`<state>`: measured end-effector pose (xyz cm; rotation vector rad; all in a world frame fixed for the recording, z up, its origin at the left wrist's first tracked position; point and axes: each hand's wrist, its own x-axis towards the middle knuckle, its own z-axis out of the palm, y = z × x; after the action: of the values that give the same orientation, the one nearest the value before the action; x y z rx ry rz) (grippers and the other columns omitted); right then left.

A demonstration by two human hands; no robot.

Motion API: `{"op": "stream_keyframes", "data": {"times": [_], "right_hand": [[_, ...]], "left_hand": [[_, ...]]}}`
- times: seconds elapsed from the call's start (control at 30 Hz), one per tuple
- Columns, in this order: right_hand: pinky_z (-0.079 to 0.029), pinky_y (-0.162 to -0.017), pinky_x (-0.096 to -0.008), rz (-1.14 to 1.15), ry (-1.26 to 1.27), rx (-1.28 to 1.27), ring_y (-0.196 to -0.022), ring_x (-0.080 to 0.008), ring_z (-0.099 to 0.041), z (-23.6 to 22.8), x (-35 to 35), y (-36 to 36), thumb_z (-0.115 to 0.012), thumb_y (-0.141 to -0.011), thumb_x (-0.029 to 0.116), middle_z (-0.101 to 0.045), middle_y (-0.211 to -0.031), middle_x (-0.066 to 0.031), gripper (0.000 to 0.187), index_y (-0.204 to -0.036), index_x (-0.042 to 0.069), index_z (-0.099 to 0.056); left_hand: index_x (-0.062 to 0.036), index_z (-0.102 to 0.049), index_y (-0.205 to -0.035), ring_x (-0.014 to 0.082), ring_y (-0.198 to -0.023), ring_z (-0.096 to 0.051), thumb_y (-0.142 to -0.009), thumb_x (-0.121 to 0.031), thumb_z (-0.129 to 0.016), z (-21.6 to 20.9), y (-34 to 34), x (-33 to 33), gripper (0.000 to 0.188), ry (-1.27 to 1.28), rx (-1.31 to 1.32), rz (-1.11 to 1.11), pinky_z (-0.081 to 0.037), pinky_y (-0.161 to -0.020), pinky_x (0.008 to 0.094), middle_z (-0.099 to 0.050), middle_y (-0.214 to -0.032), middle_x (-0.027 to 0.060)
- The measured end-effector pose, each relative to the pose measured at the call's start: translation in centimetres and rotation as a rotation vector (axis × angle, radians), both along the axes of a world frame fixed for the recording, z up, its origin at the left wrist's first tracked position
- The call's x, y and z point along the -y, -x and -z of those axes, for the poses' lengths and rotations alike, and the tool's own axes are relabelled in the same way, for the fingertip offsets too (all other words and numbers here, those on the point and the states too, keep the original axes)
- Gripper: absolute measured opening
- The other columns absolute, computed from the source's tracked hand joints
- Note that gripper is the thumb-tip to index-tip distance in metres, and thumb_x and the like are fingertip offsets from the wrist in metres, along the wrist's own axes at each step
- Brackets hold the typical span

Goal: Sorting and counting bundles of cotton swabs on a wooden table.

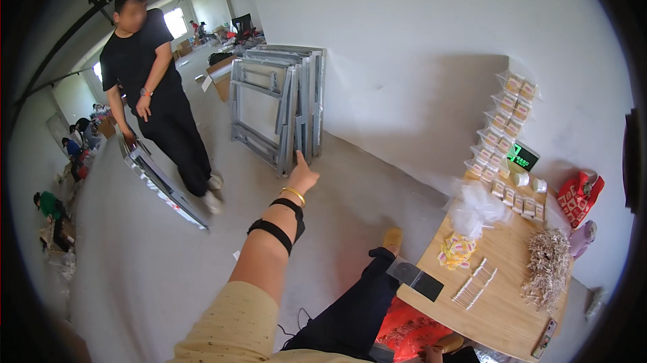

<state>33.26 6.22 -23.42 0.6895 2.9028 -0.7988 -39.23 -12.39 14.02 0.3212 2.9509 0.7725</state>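
Note:
My left hand [302, 173] is stretched forward with its index finger extended and its other fingers curled, holding nothing. A gold bracelet [293, 193] circles the wrist, and black straps [278, 227] wrap the forearm. In line with the fingertip, farther off, grey metal folding frames [280, 107] lean against the wall. Only a sliver of what looks like my right hand [431, 353] shows at the bottom edge, near the table; its fingers are unclear. Across the room, a person in black [158, 87] holds a flat folded frame [165, 184] by its upper end.
A wooden table [502, 255] at right bears clear plastic bags [475, 208], yellow packets [457, 250], a row of white sticks [474, 283], small stacked packs [502, 124] and a tangled beige bundle [547, 269]. Below it lies a red bag [408, 329]. Other people work at far left.

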Motion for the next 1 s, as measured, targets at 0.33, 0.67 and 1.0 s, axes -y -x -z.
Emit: {"op": "stream_keyframes", "data": {"times": [0.33,0.67,1.0], "right_hand": [[-0.054,-0.073,-0.0532,0.384,0.477,0.137,-0.074,-0.039,-0.065,-0.9,-1.7,1.4,-0.069,-0.092,0.016,-0.072,-0.09,-0.0208,0.036,-0.128,0.01,-0.065],[-0.051,-0.072,-0.0588,0.509,0.649,-0.086,-0.073,-0.0434,-0.065,2.9,-1.5,-0.8,-0.07,-0.093,0.026,-0.072,-0.087,-0.0206,0.027,-0.115,0.011,-0.067],[-0.049,-0.073,-0.0608,0.092,-0.025,-0.181,-0.076,-0.0459,-0.064,4.8,-3.8,-4.4,-0.069,-0.093,0.025,-0.071,-0.089,-0.0215,0.024,-0.112,0.01,-0.068]], "left_hand": [[-0.0066,0.008,-0.165,0.0422,-0.113,-0.068,-0.091,-0.021,-0.071,-1.9,-0.2,1.1,0.109,-0.036,0.055,-0.056,-0.053,-0.1,0.046,-0.066,-0.127,0.0301],[-0.004,0.002,-0.165,0.0372,-0.111,-0.07,-0.091,-0.018,-0.07,-0.6,0.6,1.0,0.105,-0.124,-0.024,-0.033,-0.054,-0.096,0.044,-0.066,-0.126,0.0307],[-0.0071,-0.063,-0.127,0.0081,-0.089,-0.064,-0.101,-0.022,-0.07,-2.9,-18.3,-5.0,0.031,-0.764,0.622,0.937,-0.056,-0.082,0.0277,-0.065,-0.099,0.001]]}}
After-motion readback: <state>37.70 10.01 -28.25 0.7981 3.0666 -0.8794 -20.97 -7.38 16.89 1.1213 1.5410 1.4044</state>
